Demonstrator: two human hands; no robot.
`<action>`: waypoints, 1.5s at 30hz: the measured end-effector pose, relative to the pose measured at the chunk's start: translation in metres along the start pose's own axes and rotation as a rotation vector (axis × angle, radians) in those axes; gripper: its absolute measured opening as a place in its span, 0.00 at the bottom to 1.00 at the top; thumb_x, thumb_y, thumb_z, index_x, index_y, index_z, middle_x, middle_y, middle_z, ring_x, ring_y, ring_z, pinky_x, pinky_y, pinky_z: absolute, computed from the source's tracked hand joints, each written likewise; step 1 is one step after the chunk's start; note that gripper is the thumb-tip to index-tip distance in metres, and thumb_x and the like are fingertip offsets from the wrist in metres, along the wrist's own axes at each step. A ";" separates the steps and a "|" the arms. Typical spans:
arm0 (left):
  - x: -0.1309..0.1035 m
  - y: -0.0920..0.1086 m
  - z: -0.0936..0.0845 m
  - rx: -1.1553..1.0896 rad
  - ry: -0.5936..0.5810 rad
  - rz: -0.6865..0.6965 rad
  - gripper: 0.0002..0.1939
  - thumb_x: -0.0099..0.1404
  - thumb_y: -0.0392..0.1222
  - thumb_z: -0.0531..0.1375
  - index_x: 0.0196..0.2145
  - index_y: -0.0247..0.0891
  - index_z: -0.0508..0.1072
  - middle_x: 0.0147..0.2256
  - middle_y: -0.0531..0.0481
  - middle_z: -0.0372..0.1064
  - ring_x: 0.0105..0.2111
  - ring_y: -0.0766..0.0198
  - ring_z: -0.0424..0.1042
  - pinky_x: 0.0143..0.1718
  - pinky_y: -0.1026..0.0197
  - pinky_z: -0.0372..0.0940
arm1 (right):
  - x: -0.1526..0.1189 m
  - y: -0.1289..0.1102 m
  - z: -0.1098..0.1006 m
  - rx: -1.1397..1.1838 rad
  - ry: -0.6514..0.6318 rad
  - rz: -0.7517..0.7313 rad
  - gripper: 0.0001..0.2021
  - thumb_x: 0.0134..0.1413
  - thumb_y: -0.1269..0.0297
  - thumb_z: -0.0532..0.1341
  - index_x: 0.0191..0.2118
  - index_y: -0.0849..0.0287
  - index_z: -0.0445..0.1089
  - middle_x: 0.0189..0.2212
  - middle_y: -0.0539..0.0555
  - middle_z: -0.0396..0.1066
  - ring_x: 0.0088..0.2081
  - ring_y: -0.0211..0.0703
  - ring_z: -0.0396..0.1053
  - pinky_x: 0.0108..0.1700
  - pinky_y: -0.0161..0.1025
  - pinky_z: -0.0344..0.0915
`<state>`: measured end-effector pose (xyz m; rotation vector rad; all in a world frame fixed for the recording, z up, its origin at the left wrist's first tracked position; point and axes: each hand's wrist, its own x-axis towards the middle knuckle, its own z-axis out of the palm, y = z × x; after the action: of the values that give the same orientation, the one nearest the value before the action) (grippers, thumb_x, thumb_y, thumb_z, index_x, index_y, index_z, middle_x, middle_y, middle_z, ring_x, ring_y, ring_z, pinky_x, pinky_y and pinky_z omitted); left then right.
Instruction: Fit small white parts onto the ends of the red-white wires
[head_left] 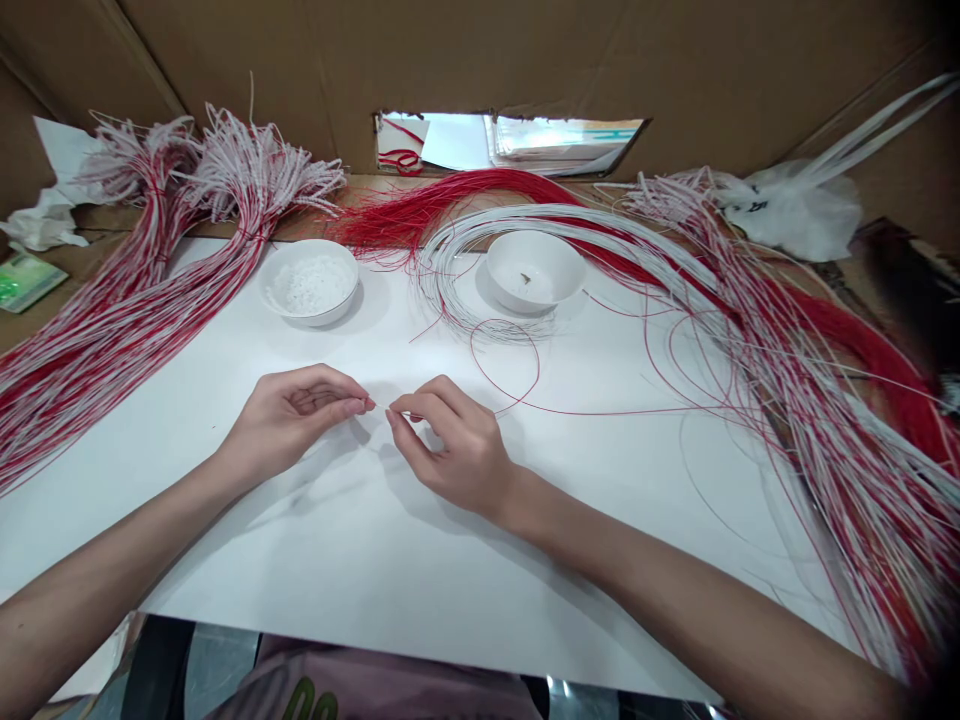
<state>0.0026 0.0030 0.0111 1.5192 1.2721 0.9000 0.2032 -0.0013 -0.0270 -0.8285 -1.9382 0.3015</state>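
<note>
Item: thin cord [381, 406], pinched between left hand [289, 415] and right hand [450, 450], low over the white worktop [375, 560]. Step in hand: probably threading a bead, too small to confirm. Next move calls for steady fingertip alignment; bead bowl [310, 282] lies beyond.

Both forearms bare, no sleeves, no watch or rings. L hand [289, 420] & R hand [450, 445] ungloved, nails short.

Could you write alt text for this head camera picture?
Two bare hands, left hand and right hand, pinch a thin red string over a white sheet. Behind sit two white bowls and bundles of red and white strings.
</note>
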 end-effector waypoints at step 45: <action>-0.002 0.005 0.002 0.030 -0.009 0.066 0.01 0.59 0.38 0.66 0.31 0.39 0.78 0.32 0.51 0.77 0.32 0.66 0.73 0.34 0.66 0.67 | 0.000 -0.001 -0.001 -0.019 0.024 -0.070 0.03 0.58 0.74 0.60 0.35 0.60 0.69 0.27 0.49 0.67 0.27 0.31 0.65 0.27 0.30 0.62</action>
<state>0.0056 0.0009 0.0155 1.5953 1.2405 0.9187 0.2032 -0.0025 -0.0264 -0.7716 -1.9459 0.2309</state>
